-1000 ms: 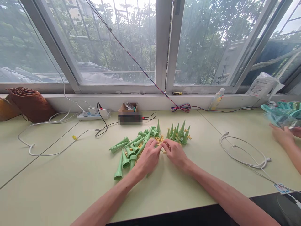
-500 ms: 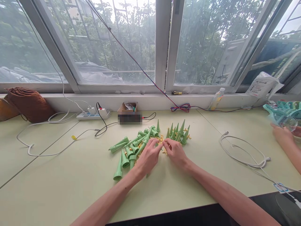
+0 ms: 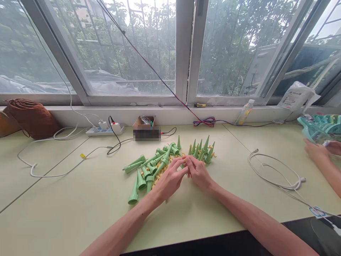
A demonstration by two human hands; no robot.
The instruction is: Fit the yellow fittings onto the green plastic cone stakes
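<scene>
My left hand (image 3: 172,177) and my right hand (image 3: 197,170) meet over the table, fingertips together. A small yellow plastic piece (image 3: 184,160) shows between the fingers, mostly covered by them; my right fingers pinch it. The left fingers are bent close against it, and whether they grip anything is hidden. Beside my left hand lies a loose heap of green plastic cone spikes (image 3: 146,172), with small yellow pieces (image 3: 160,173) among them. Just beyond my right hand several green spikes (image 3: 202,149) stand upright, points up, some with yellow pieces at their sides.
A small cardboard box (image 3: 144,122) and a power strip (image 3: 105,130) stand along the back. A bottle (image 3: 245,112) is by the window ledge. A coiled white cable (image 3: 274,177) lies to the right. At the far right another person's hands (image 3: 318,151) handle turquoise plastic items (image 3: 314,129).
My fingertips have shifted slightly, and the yellow piece now shows between them. My left fingers are a little more spread. The other person's hands moved slightly left.
</scene>
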